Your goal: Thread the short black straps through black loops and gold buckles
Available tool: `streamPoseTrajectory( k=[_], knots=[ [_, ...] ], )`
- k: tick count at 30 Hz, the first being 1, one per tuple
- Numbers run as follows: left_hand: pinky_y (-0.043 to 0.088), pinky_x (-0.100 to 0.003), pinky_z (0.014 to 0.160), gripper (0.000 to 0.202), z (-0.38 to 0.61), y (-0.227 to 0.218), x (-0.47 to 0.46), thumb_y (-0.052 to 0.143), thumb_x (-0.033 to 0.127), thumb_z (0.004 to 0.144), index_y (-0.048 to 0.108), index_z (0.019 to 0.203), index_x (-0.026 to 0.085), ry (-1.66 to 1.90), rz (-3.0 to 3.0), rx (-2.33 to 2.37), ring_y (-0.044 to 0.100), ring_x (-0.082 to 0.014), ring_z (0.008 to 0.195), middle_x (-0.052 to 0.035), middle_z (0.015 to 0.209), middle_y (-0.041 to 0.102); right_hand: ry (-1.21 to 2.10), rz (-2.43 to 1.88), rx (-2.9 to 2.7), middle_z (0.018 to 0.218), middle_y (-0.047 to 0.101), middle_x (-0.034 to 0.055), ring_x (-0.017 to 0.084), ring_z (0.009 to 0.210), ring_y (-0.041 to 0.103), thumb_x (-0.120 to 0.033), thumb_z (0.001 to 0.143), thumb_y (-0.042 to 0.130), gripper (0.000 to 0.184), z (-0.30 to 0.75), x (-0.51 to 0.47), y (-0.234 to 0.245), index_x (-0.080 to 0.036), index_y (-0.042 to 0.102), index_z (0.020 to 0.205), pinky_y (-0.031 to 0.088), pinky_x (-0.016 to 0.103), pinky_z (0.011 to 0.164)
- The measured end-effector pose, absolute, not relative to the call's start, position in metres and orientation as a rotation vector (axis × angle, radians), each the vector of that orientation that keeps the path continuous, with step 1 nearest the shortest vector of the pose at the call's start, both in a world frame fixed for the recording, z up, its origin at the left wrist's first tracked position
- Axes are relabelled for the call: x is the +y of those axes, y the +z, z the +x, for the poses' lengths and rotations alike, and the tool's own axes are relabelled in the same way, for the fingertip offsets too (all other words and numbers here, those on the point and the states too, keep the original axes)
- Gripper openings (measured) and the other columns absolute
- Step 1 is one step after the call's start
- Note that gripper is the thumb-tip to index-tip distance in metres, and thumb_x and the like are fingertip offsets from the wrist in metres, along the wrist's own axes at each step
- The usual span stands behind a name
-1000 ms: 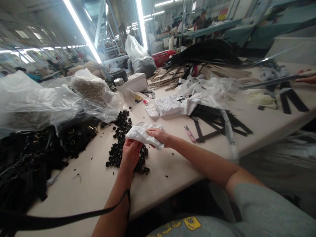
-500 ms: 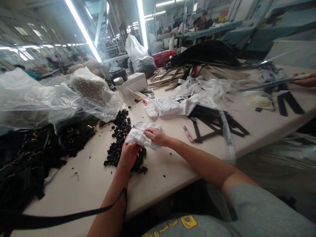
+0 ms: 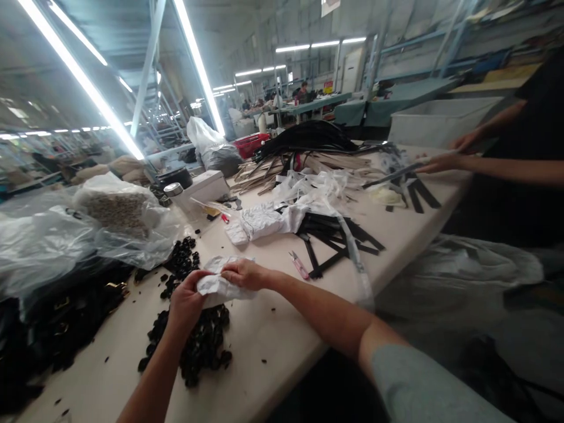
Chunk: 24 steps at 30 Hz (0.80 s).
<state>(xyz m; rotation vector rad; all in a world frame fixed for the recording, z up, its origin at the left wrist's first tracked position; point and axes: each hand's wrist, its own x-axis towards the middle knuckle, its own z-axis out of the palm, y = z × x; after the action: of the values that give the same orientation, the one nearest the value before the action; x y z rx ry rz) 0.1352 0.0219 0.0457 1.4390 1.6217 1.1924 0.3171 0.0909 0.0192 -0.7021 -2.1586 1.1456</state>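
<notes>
Both my hands hold a crumpled white paper wad (image 3: 218, 286) just above a heap of small black pieces (image 3: 194, 335) on the beige worktable (image 3: 273, 346). My left hand (image 3: 185, 302) grips the wad's left end with curled fingers. My right hand (image 3: 244, 273) is closed over its top right. Pink snips (image 3: 299, 265) lie on the table to the right of my right hand.
Clear plastic bags (image 3: 88, 229) and dark straps (image 3: 53, 317) crowd the left. A white box (image 3: 202, 188), white paper bundles (image 3: 264, 218), black strips (image 3: 335, 235) and wooden slats (image 3: 282, 167) lie beyond. Another person's hands (image 3: 445, 158) work at the far right end.
My view has risen and swung right, bringing the other person's arms into sight. My hands stay on the paper wad, now lower and closer together over the black pieces.
</notes>
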Motion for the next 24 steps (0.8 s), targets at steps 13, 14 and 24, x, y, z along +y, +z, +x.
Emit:
streamPoseTrajectory(
  k=[13,14,24],
  knots=[
    [0.033,-0.023,0.042,0.044,0.186,0.086,0.159,0.068,0.059,0.061,0.065,0.062,0.016,0.864,1.582,1.734,0.047,-0.0139,0.044,-0.0003,0.049,0.054,1.389,-0.845,-1.224,0.064,0.058,-0.0024,0.012,0.063,0.052,-0.037,0.07,0.071,0.025,0.341,0.142,0.001,-0.017,0.066,0.084,0.04,0.021,0.059],
    [0.033,-0.023,0.042,0.044,0.19,0.084,0.165,0.07,0.059,0.059,0.065,0.063,0.015,0.888,1.526,1.713,0.048,-0.0138,0.044,-0.0007,0.05,0.054,1.399,-0.867,-1.12,0.06,0.057,-0.0024,0.012,0.061,0.052,-0.037,0.072,0.067,0.022,0.34,0.146,-0.003,-0.016,0.065,0.077,0.04,0.022,0.058],
    [0.049,-0.025,0.067,0.086,0.198,0.059,0.167,0.088,0.03,0.053,0.051,0.131,0.026,0.907,1.258,1.239,0.063,-0.0152,0.08,-0.0092,0.109,0.061,1.271,-0.933,-0.712,0.064,0.057,-0.0006,0.012,0.061,0.052,-0.045,0.078,0.049,0.029,0.344,0.166,-0.014,-0.017,0.054,0.075,0.044,0.024,0.061]
  ],
)
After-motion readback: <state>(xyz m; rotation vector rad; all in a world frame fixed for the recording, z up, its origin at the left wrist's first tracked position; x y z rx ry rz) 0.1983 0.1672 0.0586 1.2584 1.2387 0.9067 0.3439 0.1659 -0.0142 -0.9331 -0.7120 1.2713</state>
